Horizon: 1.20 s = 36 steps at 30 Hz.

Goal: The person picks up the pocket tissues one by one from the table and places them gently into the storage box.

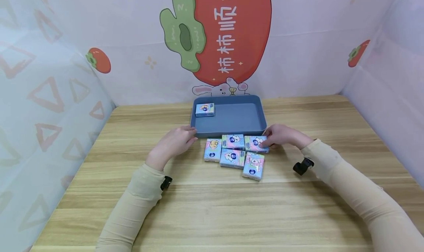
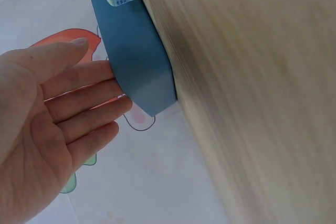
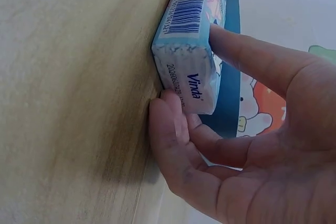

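Several small pastel-coloured Vinda tissue packs lie flat on the table in front of a shallow blue-grey tray (image 1: 232,125). One more tissue pack (image 1: 205,109) sits inside it, at the back left. My right hand (image 1: 281,134) holds the rightmost tissue pack (image 1: 254,143) of the back pair, with one finger on its printed top. In the right wrist view other fingertips are at the low edge of its white end. With fingers extended, my left hand (image 1: 175,143) touches the tray's front left corner; its palm holds nothing in the left wrist view.
Next to the gripped pack lie a tissue pack (image 1: 233,141) on its left and an upright-turned one (image 1: 254,166) in front. Two others, a tissue pack (image 1: 212,150) and a tissue pack (image 1: 233,158), lie further left. A printed cloth wall (image 1: 132,75) rises behind the wooden table (image 1: 212,215).
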Tool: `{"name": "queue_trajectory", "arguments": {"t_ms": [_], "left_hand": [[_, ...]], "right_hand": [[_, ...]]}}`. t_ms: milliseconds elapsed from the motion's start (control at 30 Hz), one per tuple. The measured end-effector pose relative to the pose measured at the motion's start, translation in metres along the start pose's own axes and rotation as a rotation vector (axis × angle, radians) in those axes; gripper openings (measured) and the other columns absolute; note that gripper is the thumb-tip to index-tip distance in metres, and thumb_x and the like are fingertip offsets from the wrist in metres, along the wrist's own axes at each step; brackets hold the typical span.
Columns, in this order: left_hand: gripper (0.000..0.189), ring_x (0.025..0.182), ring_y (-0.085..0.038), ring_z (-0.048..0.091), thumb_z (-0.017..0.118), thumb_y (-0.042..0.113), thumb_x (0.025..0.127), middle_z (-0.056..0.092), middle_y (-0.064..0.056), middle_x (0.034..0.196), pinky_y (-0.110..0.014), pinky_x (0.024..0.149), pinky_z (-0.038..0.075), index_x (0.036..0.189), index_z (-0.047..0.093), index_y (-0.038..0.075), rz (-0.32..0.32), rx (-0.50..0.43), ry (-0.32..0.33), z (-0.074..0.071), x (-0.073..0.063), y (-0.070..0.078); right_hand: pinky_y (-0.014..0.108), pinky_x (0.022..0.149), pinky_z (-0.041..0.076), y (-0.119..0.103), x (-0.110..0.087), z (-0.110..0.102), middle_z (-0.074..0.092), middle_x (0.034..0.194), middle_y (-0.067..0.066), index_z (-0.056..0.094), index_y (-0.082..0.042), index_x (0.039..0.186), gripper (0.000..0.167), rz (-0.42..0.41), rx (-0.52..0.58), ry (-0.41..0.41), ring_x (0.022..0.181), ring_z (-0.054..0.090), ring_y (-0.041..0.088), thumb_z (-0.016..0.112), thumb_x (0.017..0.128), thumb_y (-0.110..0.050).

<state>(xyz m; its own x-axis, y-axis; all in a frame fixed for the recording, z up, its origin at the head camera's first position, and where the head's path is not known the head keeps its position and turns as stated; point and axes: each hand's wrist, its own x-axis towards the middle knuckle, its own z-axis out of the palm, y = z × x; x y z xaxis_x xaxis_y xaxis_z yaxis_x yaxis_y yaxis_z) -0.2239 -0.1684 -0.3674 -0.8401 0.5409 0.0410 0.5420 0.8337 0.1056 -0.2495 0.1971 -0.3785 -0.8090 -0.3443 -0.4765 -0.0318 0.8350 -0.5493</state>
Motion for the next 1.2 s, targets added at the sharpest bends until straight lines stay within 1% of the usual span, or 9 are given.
{"name": "queue_trajectory", "arguments": {"t_ms": [100,200,433,500,633,700,900,1000,1200], "left_hand": [[0.034,0.117,-0.031,0.059,0.057,0.02,0.095,0.062,-0.017,0.125,-0.044,0.101,0.048,0.122,0.062,-0.001,0.0,0.001,-0.002,0.0008,0.0005,0.0],[0.034,0.117,-0.031,0.059,0.057,0.02,0.095,0.062,-0.018,0.125,-0.044,0.1,0.049,0.122,0.062,-0.001,0.0,0.002,-0.005,0.0014,0.001,0.0],[0.035,0.117,-0.031,0.059,0.057,0.02,0.095,0.062,-0.018,0.126,-0.044,0.1,0.048,0.122,0.062,-0.001,-0.001,-0.001,-0.01,0.0005,0.0014,-0.0005],[0.035,0.118,-0.031,0.059,0.057,0.02,0.095,0.061,-0.018,0.126,-0.044,0.1,0.048,0.122,0.062,-0.001,0.0,0.0,-0.009,0.0004,0.0013,-0.0005],[0.035,0.117,-0.031,0.059,0.057,0.02,0.095,0.062,-0.017,0.126,-0.044,0.1,0.049,0.122,0.062,-0.001,-0.003,-0.001,-0.009,-0.0006,0.0007,0.0005],[0.034,0.117,-0.031,0.059,0.058,0.02,0.095,0.062,-0.017,0.125,-0.044,0.1,0.049,0.122,0.062,0.0,-0.003,-0.002,-0.009,-0.0012,0.0006,0.0011],[0.033,0.114,-0.03,0.061,0.058,0.019,0.094,0.063,-0.017,0.123,-0.043,0.099,0.05,0.121,0.063,-0.001,0.006,-0.003,-0.003,-0.0015,0.0007,0.002],[0.033,0.114,-0.031,0.061,0.059,0.019,0.094,0.063,-0.017,0.123,-0.044,0.098,0.05,0.121,0.063,-0.001,0.005,-0.006,-0.002,-0.0012,0.0006,0.0017],[0.034,0.116,-0.031,0.06,0.057,0.02,0.095,0.062,-0.017,0.125,-0.044,0.1,0.049,0.122,0.063,-0.001,-0.004,0.001,-0.008,-0.0006,0.0007,0.0012]], "right_hand": [[0.024,0.061,0.038,-0.0005,0.001,-0.0006,0.051,0.06,-0.001,0.061,0.0,0.095,0.041,0.009,0.009,-0.015,0.059,0.048,0.013,0.074,0.081,-0.037],[0.024,0.061,0.039,-0.0014,0.0008,-0.0004,0.053,0.063,0.0,0.06,0.0,0.095,0.041,0.02,0.016,-0.013,0.061,0.049,0.013,0.074,0.08,-0.036],[0.024,0.067,0.044,-0.0033,-0.0009,0.0012,0.06,0.078,0.005,0.054,0.005,0.112,0.057,0.049,0.026,0.026,0.069,0.055,0.014,0.076,0.078,-0.036],[0.025,0.069,0.045,-0.0035,-0.001,0.0016,0.06,0.084,0.007,0.052,0.007,0.118,0.063,0.054,0.035,0.035,0.071,0.056,0.014,0.076,0.078,-0.036],[0.026,0.071,0.048,-0.0038,-0.001,0.0025,0.059,0.096,0.011,0.048,0.01,0.125,0.07,0.055,0.053,0.035,0.073,0.056,0.014,0.077,0.078,-0.034],[0.025,0.071,0.048,-0.0034,-0.0012,0.0027,0.059,0.096,0.011,0.049,0.01,0.126,0.07,0.047,0.05,0.029,0.072,0.056,0.014,0.076,0.078,-0.034],[0.024,0.068,0.044,0.0001,-0.002,0.0034,0.058,0.088,0.007,0.053,0.007,0.125,0.066,0.033,0.045,0.027,0.073,0.053,0.015,0.075,0.08,-0.035],[0.024,0.067,0.043,0.0008,-0.0031,0.0039,0.057,0.086,0.006,0.053,0.006,0.126,0.067,0.019,0.042,0.034,0.074,0.053,0.016,0.075,0.079,-0.037],[0.025,0.067,0.043,-0.001,-0.0062,0.0041,0.056,0.083,0.006,0.055,0.005,0.122,0.063,0.012,0.027,0.061,0.076,0.052,0.018,0.076,0.078,-0.036]]}}
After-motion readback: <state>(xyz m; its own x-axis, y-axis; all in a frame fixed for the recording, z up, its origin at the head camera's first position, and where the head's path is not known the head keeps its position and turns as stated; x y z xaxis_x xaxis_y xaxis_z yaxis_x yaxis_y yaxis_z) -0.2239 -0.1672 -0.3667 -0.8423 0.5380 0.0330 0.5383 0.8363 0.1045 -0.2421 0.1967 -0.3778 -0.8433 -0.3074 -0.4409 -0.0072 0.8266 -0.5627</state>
